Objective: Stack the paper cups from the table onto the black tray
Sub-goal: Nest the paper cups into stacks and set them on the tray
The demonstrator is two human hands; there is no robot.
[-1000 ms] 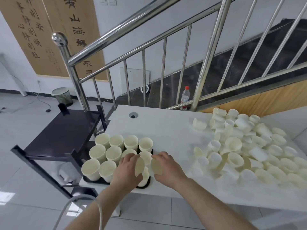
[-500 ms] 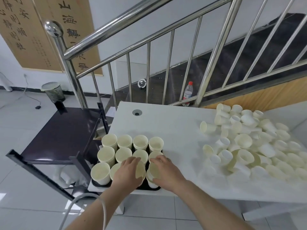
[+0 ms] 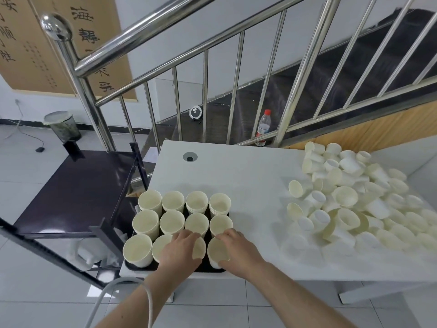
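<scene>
Both hands are at the near edge of the white worktop (image 3: 248,176), over the front row of the black tray (image 3: 208,268).
Left hand (image 3: 181,250): fingers curled round the third cup stack (image 3: 198,247) in the front row, palm covering most of it, cup tilted toward the right.
Right hand (image 3: 237,249): fingers and thumb wrapped round the fourth front-row cup (image 3: 217,250), at the tray's right end, rim tilted toward the left hand. The two held cups sit just beside each other.
Left of the left hand, two more front-row stacks (image 3: 137,249) stand upright and untouched.
Behind the hands: two further rows of four upright stacks (image 3: 172,222), rims up, filling the tray.
Right side of the worktop, well apart from the hands: loose pile of paper cups (image 3: 350,200), lying at mixed angles.
Beyond the worktop: steel stair railing (image 3: 205,95), plastic bottle (image 3: 263,127) on the floor behind it.
</scene>
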